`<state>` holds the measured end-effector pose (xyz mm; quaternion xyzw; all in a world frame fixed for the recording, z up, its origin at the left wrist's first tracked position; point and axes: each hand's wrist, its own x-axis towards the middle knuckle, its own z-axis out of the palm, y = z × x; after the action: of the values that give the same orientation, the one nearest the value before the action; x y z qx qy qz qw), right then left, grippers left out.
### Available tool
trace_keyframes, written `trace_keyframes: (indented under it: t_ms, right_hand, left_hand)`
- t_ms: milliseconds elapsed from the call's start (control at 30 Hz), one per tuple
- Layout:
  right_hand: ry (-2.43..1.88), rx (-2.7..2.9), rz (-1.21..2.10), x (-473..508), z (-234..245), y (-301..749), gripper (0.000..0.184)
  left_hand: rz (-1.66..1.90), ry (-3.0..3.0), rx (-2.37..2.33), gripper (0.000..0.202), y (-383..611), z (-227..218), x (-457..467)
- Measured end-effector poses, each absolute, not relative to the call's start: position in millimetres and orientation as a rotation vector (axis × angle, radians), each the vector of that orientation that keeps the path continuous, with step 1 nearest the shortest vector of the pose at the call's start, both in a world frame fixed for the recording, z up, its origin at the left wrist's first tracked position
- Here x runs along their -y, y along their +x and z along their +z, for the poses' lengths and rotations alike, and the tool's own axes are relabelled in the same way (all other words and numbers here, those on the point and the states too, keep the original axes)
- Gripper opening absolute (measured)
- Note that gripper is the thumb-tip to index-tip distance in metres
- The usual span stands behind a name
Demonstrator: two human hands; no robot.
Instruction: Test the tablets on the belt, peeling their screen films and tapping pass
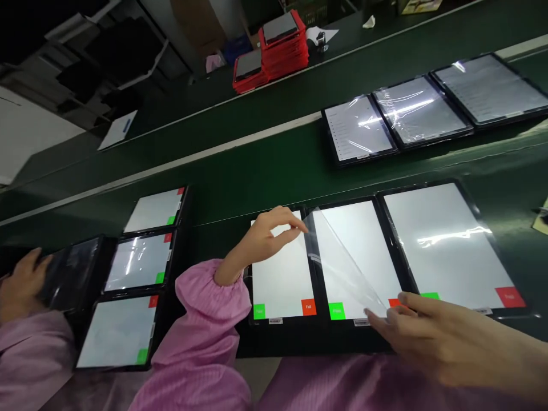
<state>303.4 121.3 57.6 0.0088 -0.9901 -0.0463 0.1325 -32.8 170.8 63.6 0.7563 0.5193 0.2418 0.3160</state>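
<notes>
A sheet of clear protective film [349, 274] is lifted at an angle over the middle tablet [357, 228]. My left hand [274, 234] pinches its upper left corner between thumb and fingertips, above the left tablet [280, 268]. At the film's lower edge, my right hand [423, 337] has thumb and fingers closed on it, and covers part of the middle tablet's red box. To the right lies another tablet [445, 245] with a lit white screen. These three screens show green and red boxes at the bottom, the red ones marked "Fail".
Three more lit tablets [139, 262] lie to the left, beside a co-worker's hand [25, 285] at a dark tablet [71, 274]. Film-covered tablets [422, 108] rest on the far strip. Red-edged stacks [285, 51] stand behind, near a paper sheet [119, 130].
</notes>
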Motion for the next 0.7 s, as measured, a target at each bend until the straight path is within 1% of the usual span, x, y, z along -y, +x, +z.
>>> trace_keyframes:
  t_ms: [100, 133, 200, 300, 433, 567, 700]
  right_hand:
    - [-0.087, 2.814, -0.032, -146, 55, 296, 0.041]
    - [-0.112, 2.795, 0.046, -158, 53, 292, 0.040]
    - [-0.177, 2.742, 0.231, -188, 50, 283, 0.038]
    - [-0.375, 2.599, 0.465, -242, 48, 272, 0.033]
    - [-0.761, 2.354, 0.668, -298, 62, 269, 0.035]
    - [-1.113, 2.073, 0.743, -304, 87, 271, 0.035]
    - [-1.269, 1.903, 0.745, -288, 97, 273, 0.043]
  left_hand:
    - [0.343, 1.920, -1.647, 0.044, -34, 56, -191]
    - [0.265, 1.906, -1.738, 0.047, -36, 53, -194]
    - [0.177, 1.892, -1.836, 0.048, -42, 48, -197]
    - [0.173, 1.907, -1.857, 0.045, -45, 39, -196]
    - [0.203, 1.933, -1.889, 0.042, -43, 30, -189]
    - [0.241, 1.942, -1.895, 0.040, -41, 27, -185]
    - [0.299, 1.923, -1.906, 0.037, -38, 25, -185]
